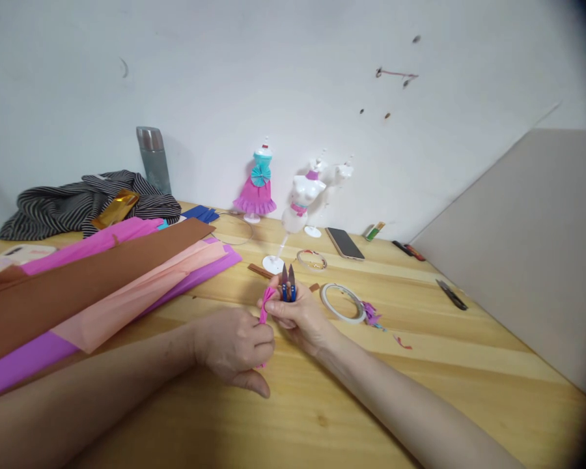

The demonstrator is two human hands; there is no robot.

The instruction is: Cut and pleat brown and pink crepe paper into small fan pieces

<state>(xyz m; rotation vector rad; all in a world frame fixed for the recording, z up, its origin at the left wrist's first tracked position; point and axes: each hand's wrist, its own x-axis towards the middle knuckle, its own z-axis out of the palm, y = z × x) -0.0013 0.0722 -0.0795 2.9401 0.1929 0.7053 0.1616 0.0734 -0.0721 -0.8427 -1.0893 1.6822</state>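
A narrow bright pink strip, apparently crepe paper (267, 303), runs between my two hands in the middle of the view. My right hand (305, 317) pinches its upper, gathered end between thumb and finger. Tucked in that same hand are blue-handled thread snips (288, 290), their dark blades pointing up and apart. My left hand (237, 345) has its fingers curled around the lower part of the strip, with a bit of pink showing beneath them and the thumb sticking out. Just beyond the hands stands a small white mannequin (305, 192) with pink bands at neck and waist.
Another mannequin wears a turquoise and pink dress (254, 189). Brown, peach and purple paper sheets (102, 280) cover the left side. Right of my hands lie a tape roll (342, 305), purple scraps (371, 314), a phone (345, 243) and a dark cutting tool (452, 295). A bottle (153, 159) stands behind striped cloth (53, 208).
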